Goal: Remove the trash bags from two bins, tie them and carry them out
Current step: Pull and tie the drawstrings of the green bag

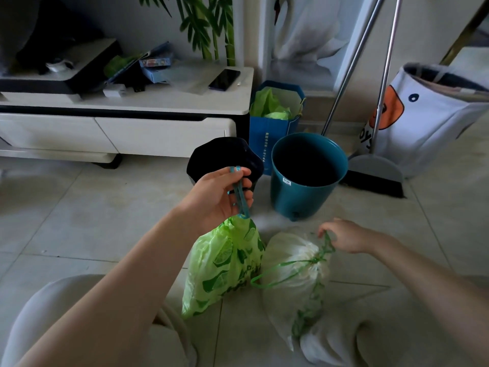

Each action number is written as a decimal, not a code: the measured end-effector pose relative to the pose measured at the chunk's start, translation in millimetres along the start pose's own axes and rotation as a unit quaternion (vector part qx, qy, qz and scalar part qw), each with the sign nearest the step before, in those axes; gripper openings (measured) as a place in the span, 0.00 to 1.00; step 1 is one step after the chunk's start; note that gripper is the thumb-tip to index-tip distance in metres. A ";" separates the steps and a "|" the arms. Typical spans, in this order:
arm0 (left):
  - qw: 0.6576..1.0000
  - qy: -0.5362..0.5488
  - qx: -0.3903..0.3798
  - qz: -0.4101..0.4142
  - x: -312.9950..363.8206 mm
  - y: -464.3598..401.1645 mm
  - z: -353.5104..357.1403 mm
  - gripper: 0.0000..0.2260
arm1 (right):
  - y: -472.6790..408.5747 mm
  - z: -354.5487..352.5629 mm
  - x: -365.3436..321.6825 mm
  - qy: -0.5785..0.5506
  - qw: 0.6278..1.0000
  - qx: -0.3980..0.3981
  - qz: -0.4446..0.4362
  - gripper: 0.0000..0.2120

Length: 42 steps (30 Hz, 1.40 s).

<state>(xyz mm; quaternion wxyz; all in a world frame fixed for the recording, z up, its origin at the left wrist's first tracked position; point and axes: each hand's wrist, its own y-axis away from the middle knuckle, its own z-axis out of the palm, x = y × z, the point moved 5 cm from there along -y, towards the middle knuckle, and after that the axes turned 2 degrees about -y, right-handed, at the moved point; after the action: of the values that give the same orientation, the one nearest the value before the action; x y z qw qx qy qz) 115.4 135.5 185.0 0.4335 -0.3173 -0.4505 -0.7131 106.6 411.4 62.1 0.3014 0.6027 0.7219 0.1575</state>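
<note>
I'm gripping the green bag's (pixel 225 266) drawstring in my curled left hand (pixel 219 197); my right hand (pixel 346 235) is pinching the white bag's (pixel 293 263) string. The teal bin (pixel 307 178) is sitting unlined.

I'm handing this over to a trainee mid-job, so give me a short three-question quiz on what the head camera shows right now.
1. True or false: the teal bin next to the blue paper bag has no trash bag in it.
2. Which bag does the left hand hold up by its drawstring?
A. the white trash bag
B. the green lime-print trash bag
C. the blue paper bag
3. Fill in: the right hand pinches the green ______ of the white trash bag, which rests on the tiled floor.

Key: 1 true; 2 B; 3 drawstring.
</note>
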 end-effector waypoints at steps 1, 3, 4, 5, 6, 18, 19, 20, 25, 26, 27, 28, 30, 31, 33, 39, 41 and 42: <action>1.000 -0.001 0.003 -0.002 0.0 -0.8 -0.2 0.07 | 0.6 -2.1 1.6 0.019 1.000 0.006 0.001 0.11; 1.000 -0.001 0.007 -0.005 0.5 -2.2 -0.6 0.07 | 6.9 -13.5 0.6 0.011 1.000 0.015 0.010 0.05; 1.000 0.001 0.009 -0.006 0.7 -2.6 -0.9 0.07 | 12.2 -21.8 -2.2 -0.018 1.000 0.021 0.014 0.08; 1.000 0.002 0.010 -0.008 1.0 -3.1 -1.4 0.07 | 17.0 -30.9 -4.6 -0.059 0.998 0.033 0.014 0.10; 1.000 0.003 0.012 -0.008 1.1 -3.4 -1.6 0.07 | 24.0 -40.5 -10.0 -0.107 0.993 0.049 0.006 0.10; 1.000 -0.010 0.009 -0.019 -0.5 -2.5 -0.4 0.06 | 52.5 -30.4 -99.6 -0.307 0.929 0.108 -0.175 0.05; 1.000 -0.020 0.008 -0.020 -1.0 -1.9 -0.8 0.06 | 50.2 -24.3 -103.5 -0.271 0.935 0.134 -0.184 0.05; 0.999 -0.029 0.008 -0.022 -1.6 -1.3 -1.2 0.06 | 47.3 -16.4 -106.4 -0.221 0.944 0.147 -0.196 0.04; 0.997 -0.078 0.006 -0.022 -2.5 1.0 -4.7 0.06 | 31.5 26.5 -107.0 0.138 0.960 0.124 -0.208 0.12; 0.995 -0.095 0.007 -0.020 -2.4 1.2 -5.7 0.06 | 29.8 30.5 -105.9 0.165 0.958 0.117 -0.205 0.12; 0.993 -0.115 0.008 -0.018 -2.5 1.5 -6.6 0.06 | 28.7 33.1 -104.6 0.179 0.957 0.108 -0.202 0.12; 0.991 -0.135 0.010 -0.016 -3.0 1.6 -7.8 0.06 | 27.0 35.2 -102.6 0.186 0.957 0.098 -0.199 0.12; 0.986 -0.167 0.018 -0.014 -3.8 1.9 -10.7 0.07 | 25.1 35.4 -98.6 0.189 0.960 0.083 -0.190 0.11; 0.983 -0.181 0.023 -0.014 -4.1 1.9 -12.4 0.07 | 24.9 34.8 -97.4 0.189 0.960 0.082 -0.189 0.11; 0.979 -0.202 0.029 -0.014 -5.2 1.4 -14.5 0.08 | 25.9 33.8 -97.5 0.181 0.959 0.093 -0.196 0.08; 0.917 -0.388 0.068 0.061 2.8 4.5 -8.6 0.07 | 38.4 10.9 -95.2 -0.109 0.975 0.079 -0.175 0.11; 0.895 -0.431 0.066 0.094 2.6 9.0 0.6 0.07 | 49.4 -2.4 -92.6 -0.220 0.963 0.055 -0.146 0.11; 0.895 -0.429 0.064 0.100 0.8 10.4 3.9 0.06 | 55.2 -9.1 -91.0 -0.266 0.954 0.045 -0.133 0.10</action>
<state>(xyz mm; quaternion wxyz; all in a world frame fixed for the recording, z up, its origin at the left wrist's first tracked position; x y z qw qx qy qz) 124.8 136.5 191.1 0.2862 -0.6073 -0.6038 -0.4298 152.1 337.2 124.1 0.4731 0.5342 0.6957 -0.0825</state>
